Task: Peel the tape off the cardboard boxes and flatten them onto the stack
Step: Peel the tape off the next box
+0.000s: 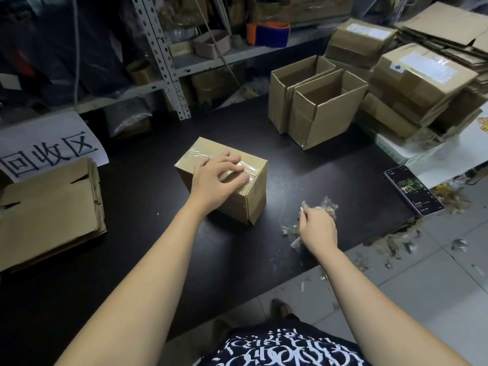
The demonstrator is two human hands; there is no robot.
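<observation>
A closed cardboard box point(253, 191) stands in the middle of the black table point(148, 207), with clear tape point(195, 154) along its top seam. My left hand point(215, 178) lies flat on the box top, fingers spread over the tape. To the right of the box, my right hand point(318, 229) is closed on a crumpled wad of peeled clear tape point(326, 206) just above the table. The stack of flattened boxes point(50, 212) lies at the table's left edge.
Two open-topped boxes point(317, 101) stand at the back right, beside a pile of taped boxes point(417, 83). A phone point(413, 190) lies near the table's right edge. Tape scraps point(396, 249) litter the tiled floor. A paper sign point(50, 149) and metal shelving point(163, 56) are behind.
</observation>
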